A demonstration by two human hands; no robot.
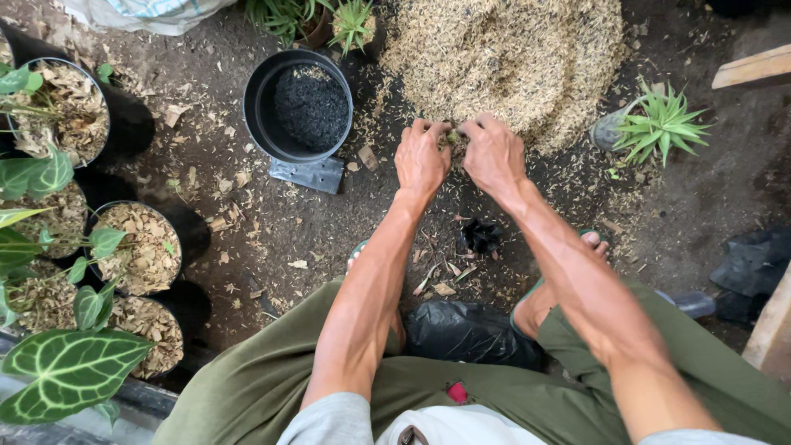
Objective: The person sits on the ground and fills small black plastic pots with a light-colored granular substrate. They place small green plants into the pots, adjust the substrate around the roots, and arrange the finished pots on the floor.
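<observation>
Head view: left hand (422, 158), right hand (493, 153) together.

Held thing: a small clump of green plant bits mixed with tan husk (452, 137), pinched between both hands just above the frame's centre.
Husk heap: a big mound of pale tan, dry, loose rice husk (511, 49), spread on the dark soil at upper centre-right; its lower edge touches the fingers.
Pose: the clump sits at the heap's near rim, mostly hidden.

A garden potting spot: bare soil ground (247, 222), husk heap (511, 49), potted plants (58, 107).
</observation>
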